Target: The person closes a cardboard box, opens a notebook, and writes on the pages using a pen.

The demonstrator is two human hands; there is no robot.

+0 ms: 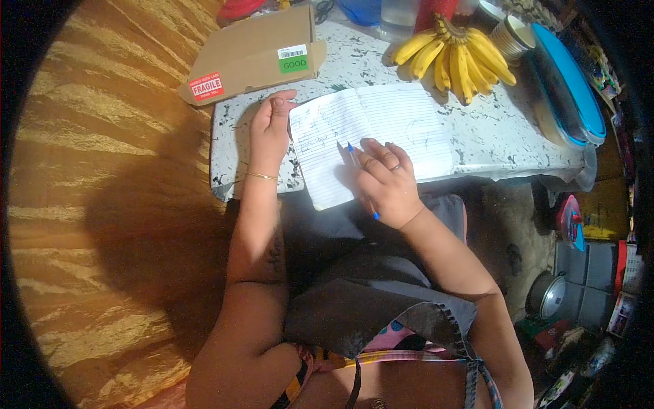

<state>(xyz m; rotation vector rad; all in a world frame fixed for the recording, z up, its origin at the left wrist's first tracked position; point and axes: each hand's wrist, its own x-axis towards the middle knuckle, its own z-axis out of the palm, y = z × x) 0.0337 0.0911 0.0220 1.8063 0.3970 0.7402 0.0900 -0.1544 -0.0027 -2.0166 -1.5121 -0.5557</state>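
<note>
A lined notebook [330, 167] lies spread on the table, its lower left part jutting past the near edge. Handwriting fills the upper left page, and a faint round drawing shows on the right page. My right hand [387, 178] rests over the middle of the notebook and holds a blue pen [351, 148]. The pen's blue tip points up the left page; its other blue end shows below my palm. Beside the notebook's upper left edge is my left hand [271, 129], thumb raised and fingers extended toward the page. Some of its fingertips are hidden near the notebook's edge.
A cardboard box [252, 58] with FRAGILE and GOOD labels sits at the back left. Behind the notebook are a bunch of bananas [463, 65], stacked cups [512, 37] and a blue-lidded container [565, 85]. A gold curtain [102, 204] hangs on the left.
</note>
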